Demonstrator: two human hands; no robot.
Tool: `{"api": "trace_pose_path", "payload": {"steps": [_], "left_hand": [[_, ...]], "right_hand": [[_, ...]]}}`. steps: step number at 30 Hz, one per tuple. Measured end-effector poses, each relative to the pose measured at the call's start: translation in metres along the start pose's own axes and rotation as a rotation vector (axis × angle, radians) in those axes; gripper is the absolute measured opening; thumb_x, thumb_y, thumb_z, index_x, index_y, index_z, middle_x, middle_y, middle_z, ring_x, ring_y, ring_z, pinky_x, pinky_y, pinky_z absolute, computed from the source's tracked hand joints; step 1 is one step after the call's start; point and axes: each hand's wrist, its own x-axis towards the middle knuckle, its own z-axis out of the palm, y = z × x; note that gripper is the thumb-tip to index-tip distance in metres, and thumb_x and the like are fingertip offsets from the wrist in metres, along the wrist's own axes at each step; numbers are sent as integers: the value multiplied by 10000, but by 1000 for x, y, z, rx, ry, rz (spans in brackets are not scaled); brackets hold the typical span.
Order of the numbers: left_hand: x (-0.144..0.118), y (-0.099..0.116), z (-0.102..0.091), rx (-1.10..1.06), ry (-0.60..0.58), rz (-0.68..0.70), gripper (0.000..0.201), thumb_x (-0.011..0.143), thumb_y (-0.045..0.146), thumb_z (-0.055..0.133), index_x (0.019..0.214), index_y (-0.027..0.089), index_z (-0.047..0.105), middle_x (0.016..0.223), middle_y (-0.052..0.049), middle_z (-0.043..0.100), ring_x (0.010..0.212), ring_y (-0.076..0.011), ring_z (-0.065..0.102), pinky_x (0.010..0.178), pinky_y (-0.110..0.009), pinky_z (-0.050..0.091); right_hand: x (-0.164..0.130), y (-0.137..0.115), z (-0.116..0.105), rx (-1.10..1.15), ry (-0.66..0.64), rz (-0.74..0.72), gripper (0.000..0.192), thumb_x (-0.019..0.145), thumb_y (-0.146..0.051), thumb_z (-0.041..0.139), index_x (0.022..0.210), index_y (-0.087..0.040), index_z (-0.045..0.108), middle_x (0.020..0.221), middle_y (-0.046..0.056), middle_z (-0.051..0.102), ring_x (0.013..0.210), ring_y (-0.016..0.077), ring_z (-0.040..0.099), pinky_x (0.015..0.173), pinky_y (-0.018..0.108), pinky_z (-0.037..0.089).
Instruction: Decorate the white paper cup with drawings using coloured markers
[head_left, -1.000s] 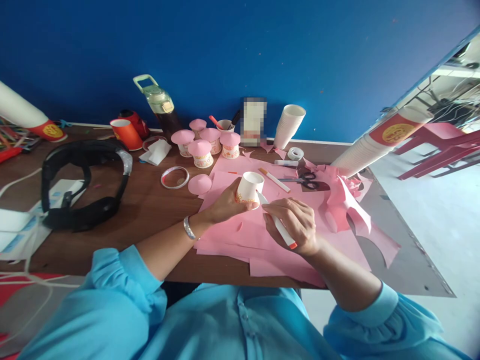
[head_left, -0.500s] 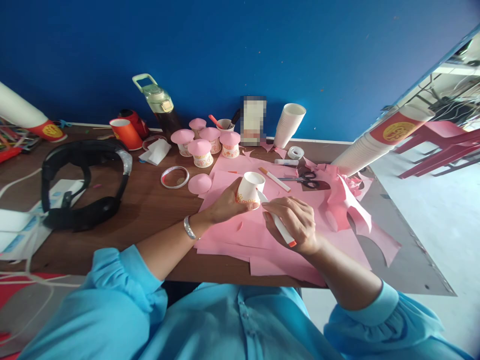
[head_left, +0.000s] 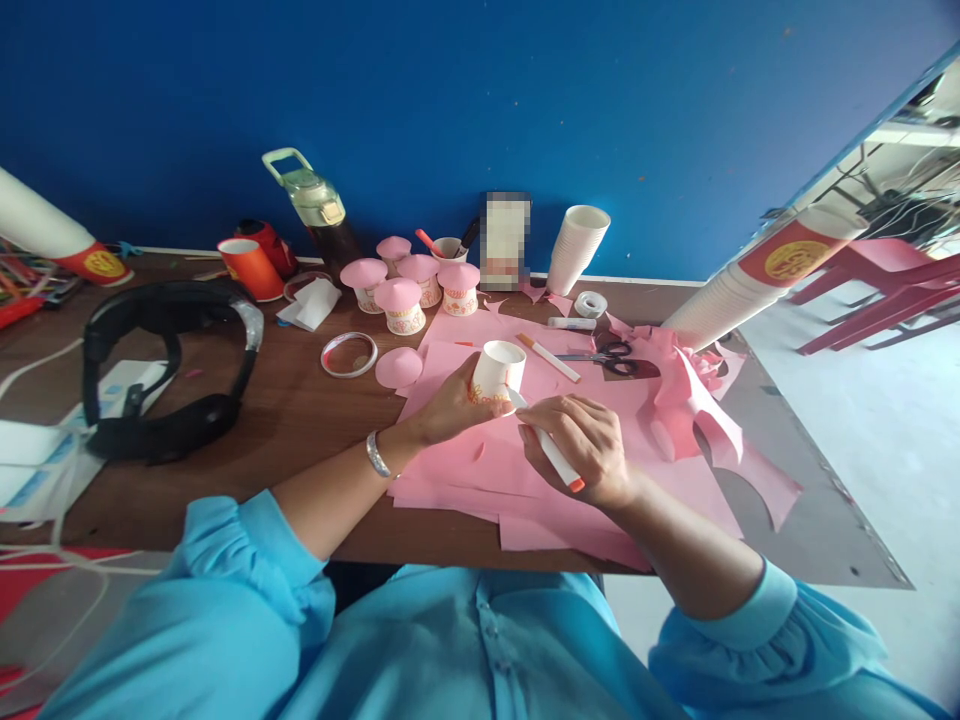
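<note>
While seen from the head camera, gripped in the left hand (head_left: 448, 405): a small white paper cup (head_left: 497, 372), tilted, orange-patterned band near its base, fingers wrapped round its side. Held above the pink paper sheets (head_left: 517, 480) spread over the middle of the counter (head_left: 300, 420), toward its near edge. Clasped in the right hand (head_left: 581, 445): a white glue stick (head_left: 546, 447) with an orange end (tip touching the cup's lower side). Silver bracelet (head_left: 377, 455) on the left wrist.

Just behind the cup, toward the far edge: a loose pink paper dome (head_left: 398, 367), a tape ring (head_left: 349, 354), then a cluster of cups capped in pink (head_left: 409, 285). Near the far edge also: a water bottle (head_left: 315, 205) with a green lid, an orange cup (head_left: 251, 267), a stack of white cups (head_left: 577, 248), a small tape roll (head_left: 591, 304). Right of the held cup, lying on the pink sheets: an orange-tipped pen (head_left: 550, 358) and scissors (head_left: 611, 358), beside crumpled pink scraps (head_left: 697, 395) at the right edge. Toward the left edge: black headphones (head_left: 165, 365) and white cables (head_left: 30, 365).
</note>
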Motion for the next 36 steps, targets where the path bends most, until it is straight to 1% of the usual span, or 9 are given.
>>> {"api": "trace_pose_path", "payload": {"steps": [4, 8, 10, 16, 20, 23, 26, 31, 36], "left_hand": [[0, -5, -1, -17, 2, 4, 499, 824, 532, 803, 1078, 200, 531, 980, -34, 601, 853, -168, 544, 749, -307, 501], [1, -8, -2, -9, 3, 11, 534, 830, 569, 798, 1119, 203, 538, 995, -40, 610, 868, -178, 552, 761, -316, 511], [1, -8, -3, -2, -1, 23, 547, 829, 571, 800, 1141, 203, 541, 1008, -47, 621, 888, -189, 569, 771, -325, 521], [-2, -2, -2, 35, -11, 7, 520, 852, 494, 787, 1210, 208, 541, 1118, -74, 658, 1026, -241, 626, 890, -388, 552], [-2, -6, -2, 56, -1, 4, 537, 846, 510, 791, 1227, 214, 556, 1136, -71, 658, 1043, -243, 626, 909, -399, 562], [-1, -9, -3, 56, -5, 15, 581, 841, 518, 805, 1267, 213, 554, 1205, -96, 665, 1097, -262, 633, 917, -398, 568], [-1, -9, -4, 63, -18, 32, 552, 846, 517, 799, 1248, 224, 562, 1220, -101, 669, 1125, -283, 636, 932, -423, 575], [-1, -6, -4, 49, -30, 30, 468, 858, 465, 787, 1226, 255, 587, 1163, -61, 674, 1101, -271, 650, 942, -437, 579], [-2, -20, -10, -42, -77, -17, 481, 863, 463, 804, 1250, 267, 597, 1101, -36, 668, 1024, -225, 648, 907, -384, 559]], "right_hand": [[-1, -1, 1, 13, 0, 7, 234, 919, -53, 635, 1102, -195, 598, 801, 13, 743, 636, 143, 692, 609, 264, 574], [-2, -1, 1, 21, -10, 16, 268, 915, -61, 631, 1142, -203, 615, 814, 10, 747, 651, 147, 704, 624, 266, 586], [-2, -1, 0, 28, 14, 11, 281, 918, -70, 631, 1163, -205, 620, 820, 13, 746, 651, 148, 704, 621, 268, 588], [1, 1, -2, 4, 92, -10, 262, 946, -83, 630, 1184, -192, 620, 837, 35, 735, 670, 159, 705, 616, 285, 588], [0, 1, -1, 4, 59, -34, 300, 944, -69, 640, 1218, -191, 633, 863, 35, 739, 706, 162, 714, 639, 290, 586], [-2, 1, -1, 15, 28, -37, 300, 923, -50, 676, 1201, -161, 650, 881, 53, 741, 721, 168, 717, 654, 298, 573], [-2, 1, -1, 12, 11, -28, 281, 929, -56, 689, 1188, -157, 653, 888, 58, 743, 731, 166, 716, 664, 296, 569], [1, 0, -3, -10, 11, -20, 259, 964, -79, 653, 1195, -193, 628, 879, 35, 741, 718, 151, 706, 662, 279, 574], [3, 0, -4, -15, 45, -28, 258, 957, -85, 660, 1192, -182, 615, 863, 40, 744, 701, 154, 697, 646, 278, 572]]}}
